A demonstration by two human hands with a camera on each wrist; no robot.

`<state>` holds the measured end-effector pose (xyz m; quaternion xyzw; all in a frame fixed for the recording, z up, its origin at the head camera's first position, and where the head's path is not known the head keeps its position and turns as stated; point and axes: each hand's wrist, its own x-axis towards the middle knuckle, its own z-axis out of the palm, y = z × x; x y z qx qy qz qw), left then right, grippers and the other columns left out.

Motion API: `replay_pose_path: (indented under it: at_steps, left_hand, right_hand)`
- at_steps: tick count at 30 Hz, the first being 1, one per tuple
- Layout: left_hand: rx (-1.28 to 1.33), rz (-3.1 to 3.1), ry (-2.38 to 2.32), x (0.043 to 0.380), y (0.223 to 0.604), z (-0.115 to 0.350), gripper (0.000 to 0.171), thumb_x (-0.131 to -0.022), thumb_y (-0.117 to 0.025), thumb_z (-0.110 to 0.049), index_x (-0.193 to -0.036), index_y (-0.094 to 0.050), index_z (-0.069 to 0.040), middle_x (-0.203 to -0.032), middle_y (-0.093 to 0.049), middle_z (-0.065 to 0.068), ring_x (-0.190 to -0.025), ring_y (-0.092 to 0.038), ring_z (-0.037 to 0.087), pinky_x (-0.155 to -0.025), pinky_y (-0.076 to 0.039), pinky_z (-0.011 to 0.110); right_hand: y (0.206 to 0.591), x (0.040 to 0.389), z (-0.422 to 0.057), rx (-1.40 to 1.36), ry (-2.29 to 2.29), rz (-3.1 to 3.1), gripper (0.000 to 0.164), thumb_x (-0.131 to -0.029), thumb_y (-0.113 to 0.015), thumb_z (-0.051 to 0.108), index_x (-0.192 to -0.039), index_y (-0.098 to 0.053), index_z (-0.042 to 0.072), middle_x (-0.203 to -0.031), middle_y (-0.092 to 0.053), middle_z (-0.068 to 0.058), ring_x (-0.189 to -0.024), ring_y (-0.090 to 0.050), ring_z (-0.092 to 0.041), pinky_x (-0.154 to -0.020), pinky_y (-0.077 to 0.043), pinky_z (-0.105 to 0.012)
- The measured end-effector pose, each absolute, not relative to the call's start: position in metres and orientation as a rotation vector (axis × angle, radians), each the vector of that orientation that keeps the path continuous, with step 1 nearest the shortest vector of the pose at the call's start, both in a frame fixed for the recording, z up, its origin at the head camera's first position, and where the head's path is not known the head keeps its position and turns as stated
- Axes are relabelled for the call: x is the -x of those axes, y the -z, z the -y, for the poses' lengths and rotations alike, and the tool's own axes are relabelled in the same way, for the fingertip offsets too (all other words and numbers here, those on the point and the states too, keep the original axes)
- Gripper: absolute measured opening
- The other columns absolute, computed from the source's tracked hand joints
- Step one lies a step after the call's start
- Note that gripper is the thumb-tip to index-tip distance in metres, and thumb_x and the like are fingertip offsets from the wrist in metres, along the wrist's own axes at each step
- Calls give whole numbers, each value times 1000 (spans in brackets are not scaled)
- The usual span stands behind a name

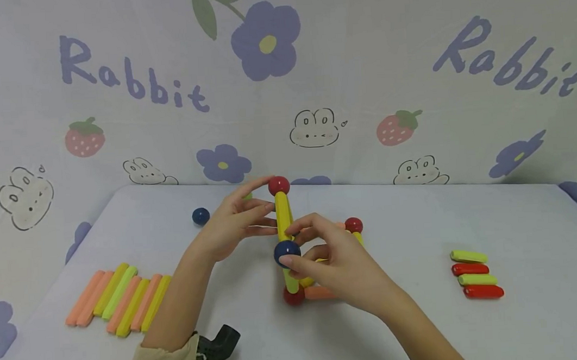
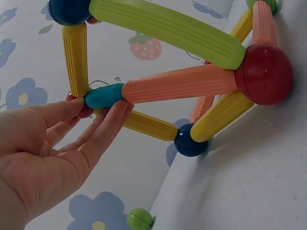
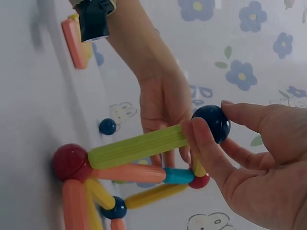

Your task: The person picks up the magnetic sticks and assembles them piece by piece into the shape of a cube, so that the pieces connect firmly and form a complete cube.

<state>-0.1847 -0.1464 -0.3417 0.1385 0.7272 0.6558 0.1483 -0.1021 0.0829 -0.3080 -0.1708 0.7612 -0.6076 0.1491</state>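
A frame of magnetic rods and balls stands upright mid-table. In the left wrist view, my left hand (image 2: 53, 158) pinches a short teal rod (image 2: 103, 96) beside the upper red ball (image 1: 279, 186). My right hand (image 1: 342, 264) holds a dark blue ball (image 3: 211, 123) between thumb and fingers. A yellow rod (image 1: 283, 215) runs between these two balls. From the held blue ball a curved lime green rod (image 2: 168, 33) leads down to a lower red ball (image 2: 265, 74). A salmon rod (image 2: 180, 83) joins the teal one to that lower ball.
Several salmon, yellow and green rods (image 1: 123, 303) lie at the left. Short green and red rods (image 1: 480, 290) are lined up at the right. A loose blue ball (image 1: 200, 216) and a partly hidden green ball (image 2: 140, 219) sit behind my left hand. A black device (image 1: 219, 345) is on my left wrist.
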Motion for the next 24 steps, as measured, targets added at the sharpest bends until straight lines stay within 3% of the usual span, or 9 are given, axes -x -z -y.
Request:
replay_pose_path:
  at_steps: [13, 18, 24]
  left_hand:
    - [-365, -2117, -1861, 183, 344, 150, 58, -111, -52, -10, -166, -35, -17, -134, -62, 29, -121, -70, 42, -97, -60, 44]
    - [-343, -2116, -1776, 172, 353, 155, 58, -111, -52, -10, -165, -33, -12, -139, -60, 31, -120, -70, 42, -96, -61, 43]
    - [-202, -2067, -1623, 142, 377, 151, 65, -103, -68, -9, -161, -39, -6, -138, -61, 26, -109, -73, 30, -92, -63, 40]
  right_hand:
    - [315, 127, -114, 547, 1538, -2455, 34, -104, -70, 21, -132, -61, 4, -124, -70, -16, -96, -74, -28, -84, -65, -42]
    - [339, 147, -132, 464, 1362, -2740, 34, -105, -67, 23, -134, -62, 5, -131, -67, -17, -111, -65, -34, -93, -59, -48]
    - [375, 167, -145, 566, 1281, -2788, 43, -107, -62, 17, -145, -56, -2, -153, -52, -26, -141, -49, -46, -118, -40, -64]
